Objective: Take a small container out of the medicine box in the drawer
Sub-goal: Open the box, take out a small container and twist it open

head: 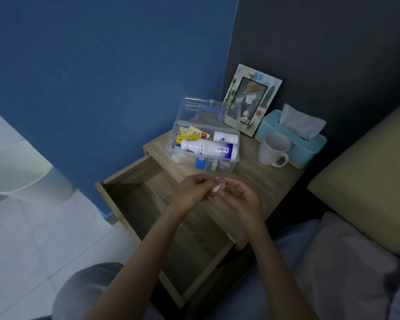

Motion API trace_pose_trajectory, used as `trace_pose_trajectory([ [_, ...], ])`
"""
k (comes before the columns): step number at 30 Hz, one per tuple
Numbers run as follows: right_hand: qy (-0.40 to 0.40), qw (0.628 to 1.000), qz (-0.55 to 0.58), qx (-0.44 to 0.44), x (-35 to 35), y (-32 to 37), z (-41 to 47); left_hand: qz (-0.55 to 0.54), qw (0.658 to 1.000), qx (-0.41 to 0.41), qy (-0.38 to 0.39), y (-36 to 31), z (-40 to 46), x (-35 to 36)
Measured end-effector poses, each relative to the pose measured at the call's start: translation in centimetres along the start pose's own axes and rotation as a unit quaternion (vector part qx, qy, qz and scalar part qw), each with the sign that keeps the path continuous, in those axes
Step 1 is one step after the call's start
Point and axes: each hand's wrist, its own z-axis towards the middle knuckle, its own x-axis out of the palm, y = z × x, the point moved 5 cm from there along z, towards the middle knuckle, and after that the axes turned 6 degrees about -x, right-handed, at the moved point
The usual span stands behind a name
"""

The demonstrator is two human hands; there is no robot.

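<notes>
A clear medicine box (234, 163) with a blue handle stands open on the bedside table, lid tipped back. Inside lie a large white bottle (208, 148), a smaller white bottle (225, 136) and coloured packets. In front of the box, over the table's front edge, my left hand (192, 192) and my right hand (244, 196) meet on a small clear container (218, 187) with something pink in it. Both hands pinch it between the fingertips. The wooden drawer (116, 192) below is pulled out, and its inside is dark.
A white mug (273, 147), a light blue tissue box (310, 151) and a framed picture (252, 100) stand behind and right of the medicine box. The bed (346, 250) lies at right, a blue wall behind, a white bin (21, 169) at left on the tiled floor.
</notes>
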Motion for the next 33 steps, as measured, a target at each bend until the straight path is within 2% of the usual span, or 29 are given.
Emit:
trace_pose_trajectory([
  [8,0.016,1.000,0.000,-0.002,0.3,-0.1,-0.1,0.098,0.994,0.031,-0.032,-0.7,0.0,-0.5],
  [10,0.017,1.000,0.011,-0.005,0.4,-0.2,-0.2,0.092,0.995,0.026,-0.035,-0.7,0.0,-0.6],
  [15,0.004,1.000,0.026,0.007,0.0,-0.8,-0.2,0.019,1.000,-0.022,0.003,-0.2,0.1,-0.5],
  [21,-0.017,0.999,0.030,0.034,-0.9,-1.4,0.0,-0.160,0.981,-0.057,0.096,1.2,-0.1,0.1],
  [25,-0.034,0.999,0.024,0.035,-2.0,-1.5,-0.2,-0.215,0.966,-0.038,0.137,2.1,0.3,0.5],
  [27,-0.038,0.999,0.001,0.039,-2.6,-1.6,-0.3,-0.222,0.966,-0.029,0.129,2.6,0.6,0.5],
  [29,-0.053,0.997,-0.037,0.048,-3.5,-1.9,-0.3,-0.174,0.980,-0.025,0.096,3.1,0.8,0.5],
  [30,-0.056,0.995,-0.073,0.046,-3.9,-2.0,-0.3,-0.114,0.991,-0.019,0.072,3.4,1.0,0.5],
  [33,-0.048,0.972,-0.229,0.008,-4.7,-2.5,-0.5,-0.006,1.000,0.009,0.020,3.7,1.7,0.9],
])
